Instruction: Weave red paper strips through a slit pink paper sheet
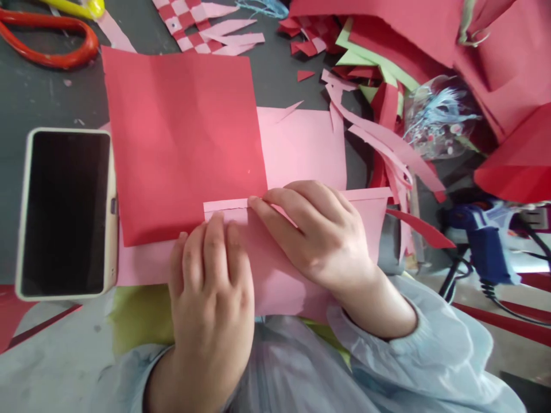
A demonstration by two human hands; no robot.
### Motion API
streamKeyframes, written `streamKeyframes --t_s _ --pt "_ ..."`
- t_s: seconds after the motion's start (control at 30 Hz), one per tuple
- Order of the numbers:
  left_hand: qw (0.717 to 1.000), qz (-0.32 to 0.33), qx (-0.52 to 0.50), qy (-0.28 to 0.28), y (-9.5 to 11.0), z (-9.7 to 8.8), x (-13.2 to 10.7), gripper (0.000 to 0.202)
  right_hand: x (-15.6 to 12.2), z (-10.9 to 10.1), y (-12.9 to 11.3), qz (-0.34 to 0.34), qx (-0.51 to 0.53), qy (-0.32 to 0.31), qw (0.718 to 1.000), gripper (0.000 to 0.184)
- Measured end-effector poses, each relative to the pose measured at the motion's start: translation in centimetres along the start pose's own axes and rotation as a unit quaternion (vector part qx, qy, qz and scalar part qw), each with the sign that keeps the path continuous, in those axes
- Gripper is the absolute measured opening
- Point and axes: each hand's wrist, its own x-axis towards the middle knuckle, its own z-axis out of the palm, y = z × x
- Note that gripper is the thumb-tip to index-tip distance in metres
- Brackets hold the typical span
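A pink sheet of paper (279,258) lies in front of me with a narrow strip folded over along its far edge. My right hand (327,235) has its thumb and forefinger closed together at that folded edge, near the middle. Flat on the near left part of the same sheet rests my left hand (213,287), fingers stretched out and tips just below the fold. Beyond the hands, a red sheet of paper (185,137) overlaps another pink sheet (303,149) beneath it. Part of the fold is hidden under the right hand.
A phone (66,212) with a dark screen lies at the left. Orange-handled scissors (86,49) are at the far left. Pink strips (370,129), a woven checkered piece (189,23), a clear bag with blue tassels (443,115) and a blue glue gun (486,244) lie around.
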Motion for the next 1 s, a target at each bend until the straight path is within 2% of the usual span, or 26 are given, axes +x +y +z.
streamKeyframes --t_s 0.23,0.6,0.83,1.0 --pt "0.999 0.05 0.004 0.004 0.34 0.26 0.41 0.043 0.03 0.18 -0.12 0.003 -0.002 0.013 1.0 0.024" --pt "0.999 0.039 0.013 0.023 0.73 0.42 0.67 0.041 0.34 -0.29 0.21 -0.016 0.005 -0.001 1.0 0.022" --pt "0.997 0.066 0.037 0.032 0.52 0.31 0.83 0.04 0.26 -0.3 0.27 -0.008 0.015 -0.012 1.0 0.022" --pt "0.997 0.072 0.029 0.028 0.42 0.24 0.86 0.041 0.22 0.01 -0.03 0.01 0.01 0.007 1.0 0.026"
